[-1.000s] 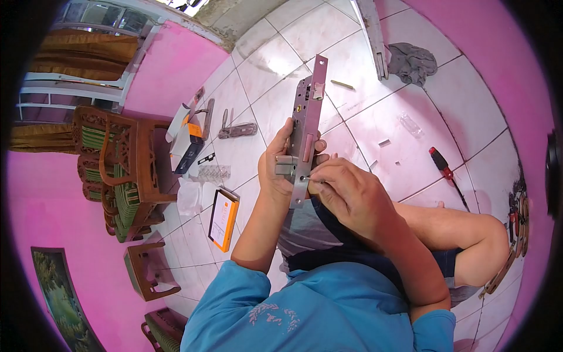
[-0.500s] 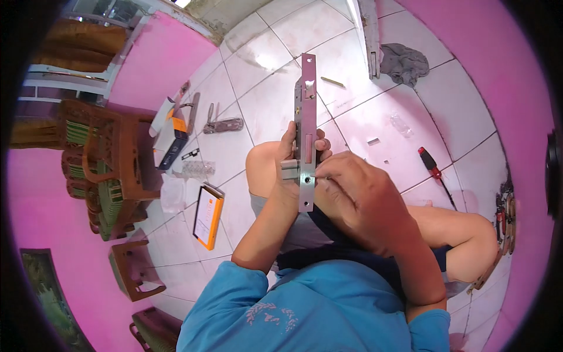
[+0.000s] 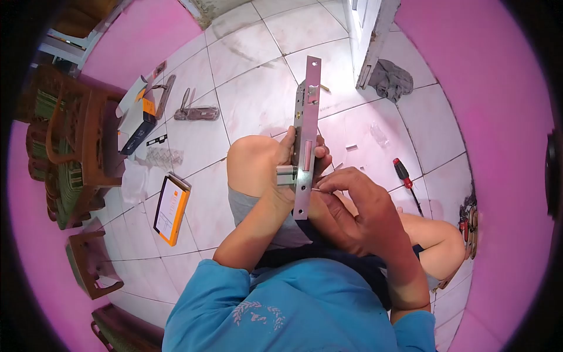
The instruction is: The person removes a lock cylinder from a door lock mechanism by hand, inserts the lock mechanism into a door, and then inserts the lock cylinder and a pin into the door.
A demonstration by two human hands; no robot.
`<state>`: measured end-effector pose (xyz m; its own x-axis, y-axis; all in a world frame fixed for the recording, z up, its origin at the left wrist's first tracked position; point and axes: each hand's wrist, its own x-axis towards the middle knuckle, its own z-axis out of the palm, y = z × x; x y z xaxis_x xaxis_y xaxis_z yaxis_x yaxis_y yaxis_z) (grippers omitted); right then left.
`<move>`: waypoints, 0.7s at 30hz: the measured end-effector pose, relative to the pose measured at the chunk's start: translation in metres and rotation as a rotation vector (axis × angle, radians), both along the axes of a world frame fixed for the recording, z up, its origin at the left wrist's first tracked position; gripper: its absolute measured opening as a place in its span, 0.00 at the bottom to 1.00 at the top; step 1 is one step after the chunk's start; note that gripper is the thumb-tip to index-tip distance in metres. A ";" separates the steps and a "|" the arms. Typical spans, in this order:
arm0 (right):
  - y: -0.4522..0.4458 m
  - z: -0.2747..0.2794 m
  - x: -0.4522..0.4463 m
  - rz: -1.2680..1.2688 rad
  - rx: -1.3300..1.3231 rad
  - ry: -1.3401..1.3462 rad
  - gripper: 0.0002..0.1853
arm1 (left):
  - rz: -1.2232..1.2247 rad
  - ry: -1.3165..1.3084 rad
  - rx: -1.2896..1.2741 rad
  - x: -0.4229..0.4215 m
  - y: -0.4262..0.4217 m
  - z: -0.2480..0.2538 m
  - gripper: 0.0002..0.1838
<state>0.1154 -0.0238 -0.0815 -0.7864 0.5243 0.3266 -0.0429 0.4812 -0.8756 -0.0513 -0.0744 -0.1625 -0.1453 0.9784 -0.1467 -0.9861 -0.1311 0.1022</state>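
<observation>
White tiles with dark grout lines cover the floor [image 3: 243,53], brightly lit near the white door [image 3: 375,41] that stands at the upper right. A pink wall [image 3: 481,129] runs down the right side, and more pink walling shows at the left, where a carved wooden chair [image 3: 99,117] with green-striped upholstery stands near a smaller wooden piece [image 3: 75,258]. Brown curtain fabric [image 3: 79,17] hangs by a pale window frame [image 3: 64,51].

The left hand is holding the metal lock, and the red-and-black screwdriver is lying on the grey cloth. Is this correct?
Not quite: the head view shows the red-and-black screwdriver lying on the tiled floor, apart from the grey cloth. The left hand is holding the metal lock.
</observation>
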 end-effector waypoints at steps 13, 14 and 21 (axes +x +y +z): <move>-0.017 -0.008 0.019 -0.261 -0.309 0.049 0.06 | 0.073 -0.281 0.072 0.037 0.013 -0.021 0.22; -0.017 -0.007 0.022 -0.284 -0.286 0.013 0.07 | 0.063 -0.307 0.083 0.044 0.016 -0.028 0.22; -0.016 -0.007 0.034 -0.334 -0.139 -0.120 0.09 | -0.061 -0.449 0.174 0.070 0.020 -0.036 0.21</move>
<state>0.1498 -0.0393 -0.0888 -0.5930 0.7911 0.1500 0.2034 0.3274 -0.9227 0.0190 -0.0543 -0.1986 -0.0472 0.9988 -0.0149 -0.9341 -0.0494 -0.3537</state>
